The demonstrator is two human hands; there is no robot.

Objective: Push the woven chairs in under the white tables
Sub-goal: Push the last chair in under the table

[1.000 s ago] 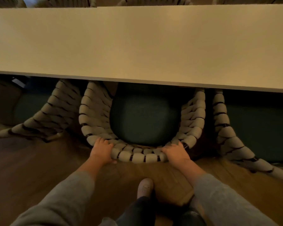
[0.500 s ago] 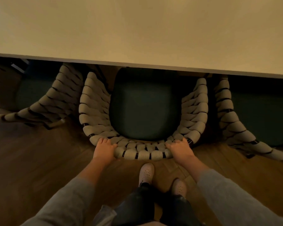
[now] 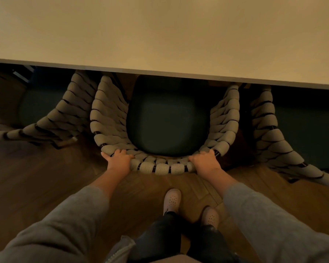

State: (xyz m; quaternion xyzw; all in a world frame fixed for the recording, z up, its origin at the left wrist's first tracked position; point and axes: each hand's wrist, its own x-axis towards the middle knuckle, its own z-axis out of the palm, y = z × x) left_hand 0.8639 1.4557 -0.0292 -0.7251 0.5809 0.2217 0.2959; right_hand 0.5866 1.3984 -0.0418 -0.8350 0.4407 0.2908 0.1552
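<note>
At the far left, the left woven chair (image 3: 51,120) is sitting partly under the white table (image 3: 160,35), its back jutting out over the wooden floor (image 3: 36,177). Beside it, the left hand (image 3: 118,160) is gripping the curved back rail of the middle woven chair (image 3: 161,168), fingers curling over the rim, while the dark seat cushion (image 3: 167,122) is lying partly beneath the table edge and the right hand (image 3: 205,162) is clutching the same rail's right end. Further right, the right woven chair (image 3: 273,133) is standing just beside it, partly under the table.
</note>
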